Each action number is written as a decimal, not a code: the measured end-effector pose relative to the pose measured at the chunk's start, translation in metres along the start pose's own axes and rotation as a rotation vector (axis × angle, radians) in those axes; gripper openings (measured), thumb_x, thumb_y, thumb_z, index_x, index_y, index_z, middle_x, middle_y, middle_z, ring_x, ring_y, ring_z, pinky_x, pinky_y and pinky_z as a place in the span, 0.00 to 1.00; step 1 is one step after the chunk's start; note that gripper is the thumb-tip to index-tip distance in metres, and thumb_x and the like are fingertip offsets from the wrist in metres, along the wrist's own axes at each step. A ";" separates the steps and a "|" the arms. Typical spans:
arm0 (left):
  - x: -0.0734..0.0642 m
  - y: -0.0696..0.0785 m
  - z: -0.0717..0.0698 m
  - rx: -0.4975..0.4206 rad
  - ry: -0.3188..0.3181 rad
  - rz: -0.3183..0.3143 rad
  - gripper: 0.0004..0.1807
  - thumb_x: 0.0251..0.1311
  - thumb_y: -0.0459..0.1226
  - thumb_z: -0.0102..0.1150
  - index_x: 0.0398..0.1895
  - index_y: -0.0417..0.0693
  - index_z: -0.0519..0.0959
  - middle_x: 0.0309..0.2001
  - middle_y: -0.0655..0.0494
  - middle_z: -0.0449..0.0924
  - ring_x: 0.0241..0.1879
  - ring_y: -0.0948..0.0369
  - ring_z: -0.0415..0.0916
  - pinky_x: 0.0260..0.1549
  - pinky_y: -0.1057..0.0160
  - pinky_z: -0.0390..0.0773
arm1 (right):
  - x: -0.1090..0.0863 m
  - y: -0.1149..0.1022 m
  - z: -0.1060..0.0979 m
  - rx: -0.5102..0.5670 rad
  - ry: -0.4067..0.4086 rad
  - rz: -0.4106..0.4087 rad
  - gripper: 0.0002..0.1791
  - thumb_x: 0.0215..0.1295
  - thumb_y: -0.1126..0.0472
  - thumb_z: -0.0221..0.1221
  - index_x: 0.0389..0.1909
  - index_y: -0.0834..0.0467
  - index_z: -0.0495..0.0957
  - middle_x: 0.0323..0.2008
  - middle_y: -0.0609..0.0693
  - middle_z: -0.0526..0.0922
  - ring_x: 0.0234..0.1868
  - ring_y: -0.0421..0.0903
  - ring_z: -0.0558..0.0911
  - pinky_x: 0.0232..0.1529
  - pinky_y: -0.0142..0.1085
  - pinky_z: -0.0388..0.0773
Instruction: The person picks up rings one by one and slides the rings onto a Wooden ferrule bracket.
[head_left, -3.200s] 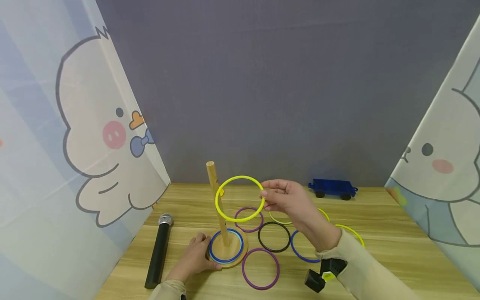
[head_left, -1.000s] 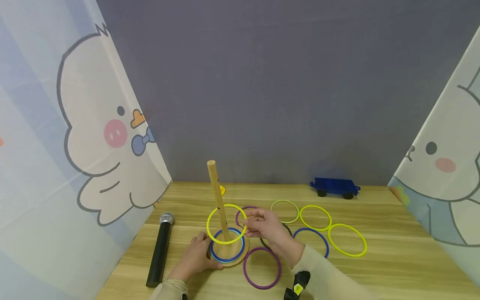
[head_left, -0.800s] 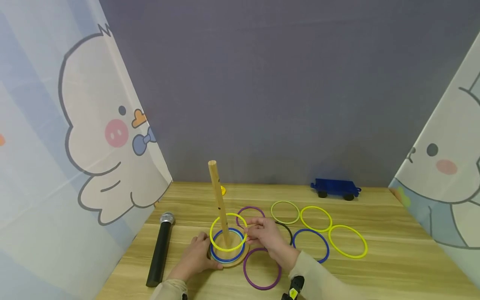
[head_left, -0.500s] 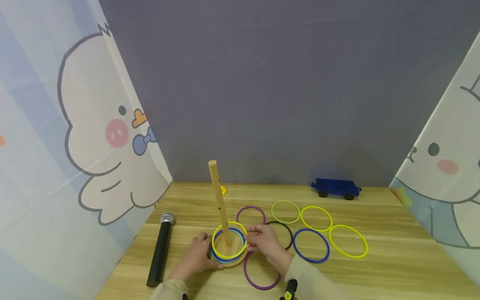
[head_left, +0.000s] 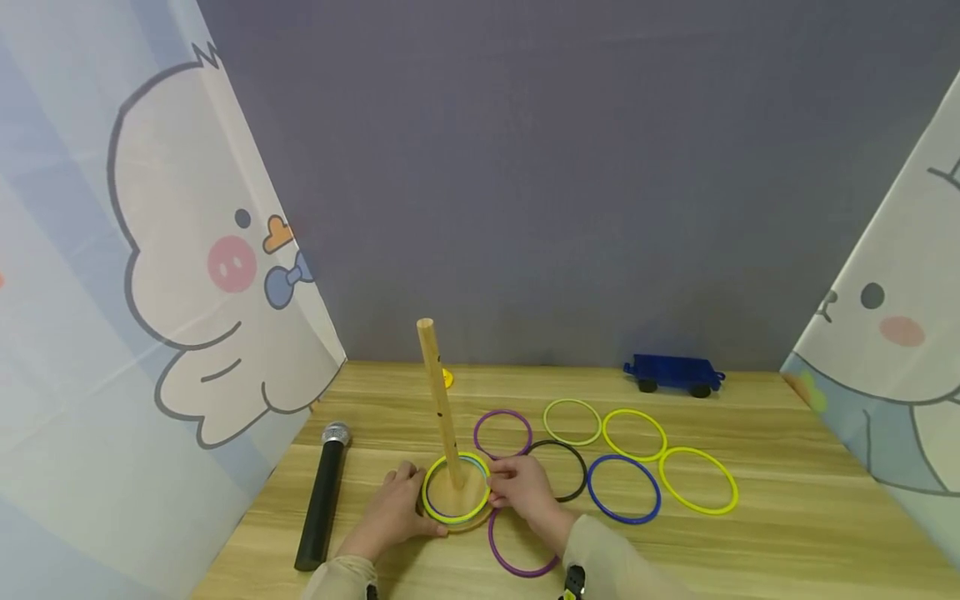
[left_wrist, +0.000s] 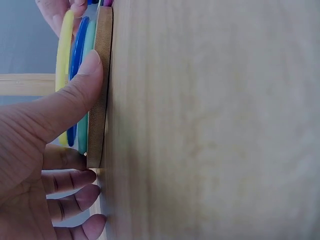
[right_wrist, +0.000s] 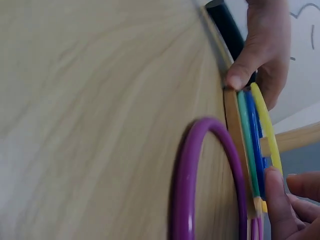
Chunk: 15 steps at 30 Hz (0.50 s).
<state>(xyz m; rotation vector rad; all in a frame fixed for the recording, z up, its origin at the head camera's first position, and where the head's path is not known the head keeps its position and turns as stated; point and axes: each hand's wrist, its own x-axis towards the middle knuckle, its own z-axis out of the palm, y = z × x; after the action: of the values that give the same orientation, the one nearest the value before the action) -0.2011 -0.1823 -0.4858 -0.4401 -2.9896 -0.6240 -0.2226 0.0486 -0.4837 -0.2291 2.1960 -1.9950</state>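
Observation:
A wooden peg [head_left: 438, 392] stands upright on a round wooden base [head_left: 480, 523]. My left hand [head_left: 393, 508] grips the base's left edge, its thumb over the near rim. On the right, my right hand [head_left: 521, 487] pinches a yellow ring [head_left: 454, 521] between thumb and fingers. That ring encircles the foot of the peg. In the left wrist view a blue ring [left_wrist: 76, 55] and a teal ring [left_wrist: 88, 40] lie beneath it on the base. The yellow ring sits just over the blue one and leans slightly.
A microphone [head_left: 322, 496] lies at the left. Right of the base are purple [head_left: 525, 575], black [head_left: 555, 442], blue [head_left: 633, 522], light green [head_left: 572, 401] and yellow [head_left: 697, 510] rings. At the back stand a blue toy wagon [head_left: 673, 373] and a small yellow piece [head_left: 447, 378].
My right hand has brought the yellow ring from beside the peg's upper part, over the peg and down to the rings on the base. My left hand has stayed at the base.

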 end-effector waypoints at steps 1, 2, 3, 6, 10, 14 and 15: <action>0.000 0.000 0.000 0.003 0.000 -0.002 0.57 0.27 0.57 0.81 0.59 0.28 0.73 0.48 0.44 0.71 0.45 0.45 0.70 0.42 0.42 0.76 | 0.000 0.000 -0.001 -0.020 0.002 -0.011 0.16 0.58 0.76 0.60 0.48 0.79 0.76 0.31 0.61 0.83 0.22 0.47 0.83 0.27 0.39 0.83; 0.000 -0.001 0.000 0.005 0.003 -0.003 0.57 0.27 0.57 0.81 0.59 0.28 0.73 0.48 0.44 0.71 0.45 0.45 0.70 0.42 0.42 0.76 | 0.000 0.000 -0.002 -0.036 0.006 -0.021 0.16 0.58 0.76 0.60 0.48 0.78 0.77 0.32 0.61 0.84 0.22 0.48 0.83 0.26 0.38 0.83; 0.001 -0.001 0.000 0.007 0.002 -0.004 0.57 0.27 0.57 0.81 0.59 0.28 0.73 0.49 0.44 0.71 0.45 0.45 0.70 0.42 0.42 0.76 | 0.000 0.000 -0.003 -0.055 0.009 -0.028 0.16 0.58 0.75 0.60 0.47 0.78 0.77 0.33 0.61 0.84 0.22 0.49 0.83 0.26 0.38 0.83; 0.001 -0.002 0.000 0.014 0.002 -0.008 0.57 0.27 0.57 0.81 0.59 0.28 0.73 0.49 0.44 0.70 0.45 0.46 0.70 0.42 0.42 0.76 | -0.001 -0.001 -0.009 -0.095 0.018 -0.047 0.14 0.57 0.74 0.60 0.44 0.76 0.79 0.32 0.60 0.84 0.23 0.49 0.83 0.27 0.38 0.83; 0.002 -0.001 -0.001 0.017 -0.003 -0.011 0.57 0.27 0.58 0.81 0.59 0.28 0.72 0.49 0.45 0.70 0.45 0.46 0.69 0.43 0.43 0.76 | -0.004 -0.003 -0.022 -0.138 0.010 -0.067 0.09 0.58 0.73 0.61 0.40 0.72 0.81 0.28 0.58 0.82 0.24 0.51 0.83 0.27 0.41 0.84; 0.001 0.001 -0.003 0.013 -0.012 -0.017 0.57 0.28 0.58 0.81 0.60 0.28 0.72 0.48 0.45 0.70 0.45 0.47 0.69 0.43 0.44 0.75 | -0.011 -0.002 -0.036 -0.167 -0.012 -0.083 0.06 0.60 0.71 0.63 0.36 0.72 0.80 0.25 0.58 0.82 0.22 0.51 0.83 0.24 0.40 0.83; 0.001 0.002 -0.003 0.010 -0.013 -0.018 0.57 0.28 0.57 0.81 0.60 0.28 0.72 0.48 0.45 0.70 0.45 0.47 0.69 0.43 0.44 0.75 | -0.014 -0.002 -0.040 -0.173 -0.017 -0.082 0.06 0.60 0.71 0.63 0.35 0.72 0.80 0.25 0.58 0.82 0.21 0.51 0.83 0.23 0.39 0.83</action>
<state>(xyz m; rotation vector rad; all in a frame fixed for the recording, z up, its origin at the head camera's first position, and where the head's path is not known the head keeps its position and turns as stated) -0.2014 -0.1820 -0.4820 -0.4187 -3.0103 -0.6102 -0.2183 0.0902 -0.4781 -0.3631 2.3866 -1.8348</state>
